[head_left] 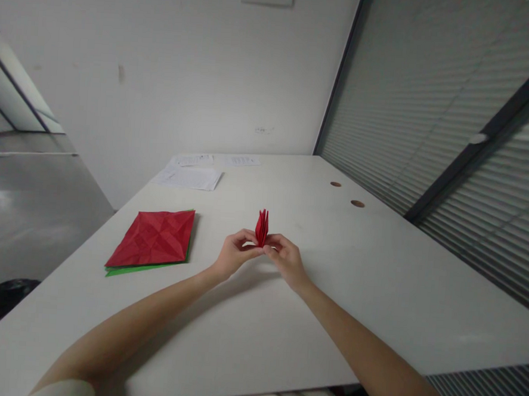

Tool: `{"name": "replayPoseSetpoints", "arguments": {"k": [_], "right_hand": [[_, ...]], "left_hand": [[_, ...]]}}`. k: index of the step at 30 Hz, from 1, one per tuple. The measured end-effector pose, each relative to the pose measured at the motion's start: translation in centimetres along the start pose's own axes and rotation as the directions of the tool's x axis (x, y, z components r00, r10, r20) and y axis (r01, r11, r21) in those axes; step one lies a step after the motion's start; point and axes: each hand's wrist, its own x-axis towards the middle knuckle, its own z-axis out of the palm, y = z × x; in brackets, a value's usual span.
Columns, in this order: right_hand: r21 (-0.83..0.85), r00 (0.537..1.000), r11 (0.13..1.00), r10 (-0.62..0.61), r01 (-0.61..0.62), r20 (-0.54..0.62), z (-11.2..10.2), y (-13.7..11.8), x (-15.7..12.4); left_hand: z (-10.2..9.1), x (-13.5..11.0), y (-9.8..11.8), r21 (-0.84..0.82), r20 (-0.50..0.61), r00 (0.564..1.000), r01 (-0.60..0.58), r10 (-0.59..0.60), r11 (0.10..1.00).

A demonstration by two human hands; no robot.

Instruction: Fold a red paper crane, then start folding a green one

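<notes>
So the left hand [238, 251] and right hand [286, 259] were both pinched on the bottom of the folded red paper [262, 226], holding it upright over the tabletop [403, 278], probably so its layers didn't splay, with the creased red sheet [157, 238] off left, I guess for elbow room.

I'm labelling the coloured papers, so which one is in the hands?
The folded red paper, pinched between left hand and right hand. The creased red sheet and green paper beneath lie on the table, to the left.
</notes>
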Motion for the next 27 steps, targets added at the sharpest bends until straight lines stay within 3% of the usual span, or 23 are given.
{"name": "replayPoseSetpoints", "arguments": {"k": [7, 12, 17, 20, 27], "right_hand": [[0.001, 0.995, 0.996, 0.094, -0.094, -0.025, -0.2, 0.3, 0.2], [0.104, 0.994, 0.989, 0.107, -0.107, 0.004, -0.5, 0.9, 0.3], [0.187, 0.989, 0.972, 0.136, -0.143, 0.048, -0.6, 1.3, 0.3], [0.15, 0.993, 0.982, 0.113, -0.117, 0.036, -0.5, 1.1, 0.2], [0.003, 0.997, 0.998, 0.059, -0.06, 0.051, -0.4, 1.5, 0.2]], "left_hand": [[-0.2, -0.1, 0.0, 0.029, 0.043, 0.999, -0.024, 0.022, 0.999], [-0.2, -0.1, 0.1, 0.01, 0.084, 0.996, 0.022, -0.023, 1.0], [-0.2, -0.1, 0.1, 0.013, 0.052, 0.998, 0.047, -0.048, 0.999], [-0.4, 0.0, 0.2, 0.031, 0.053, 0.998, 0.025, -0.027, 0.999], [-0.9, 0.4, 0.7, 0.141, 0.171, 0.985, -0.031, 0.006, 0.989]]}}
